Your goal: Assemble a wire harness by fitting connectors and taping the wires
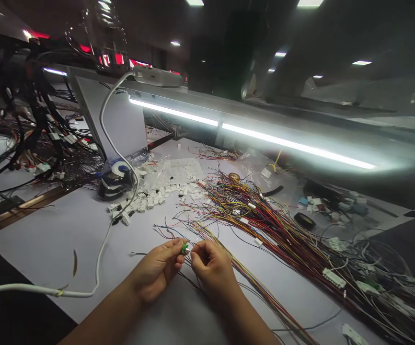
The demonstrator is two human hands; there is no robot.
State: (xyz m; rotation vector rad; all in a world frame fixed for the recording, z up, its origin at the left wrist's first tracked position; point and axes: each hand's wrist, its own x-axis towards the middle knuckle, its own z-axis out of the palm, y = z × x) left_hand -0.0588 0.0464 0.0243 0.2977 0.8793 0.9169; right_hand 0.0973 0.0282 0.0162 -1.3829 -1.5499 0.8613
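Observation:
Between thumb and fingers, my left hand (162,266) pinches a small green connector (185,248) over the white tabletop (81,230). Close beside it on the right, my right hand (213,268) is closed in a pinch on a thin wire, whose tip (189,249) points at the connector. Whether the tip sits inside the connector or just touches it I cannot tell. Loose wires (258,282) in yellow, red and black run under and past my right hand toward the lower right.
A thick wire bundle (275,235) spreads across the right side. White connectors (150,201) lie in rows behind my hands, near tape rolls (119,170). A white cable (103,249) crosses the left side. A lit lamp tube (293,143) hangs above the back.

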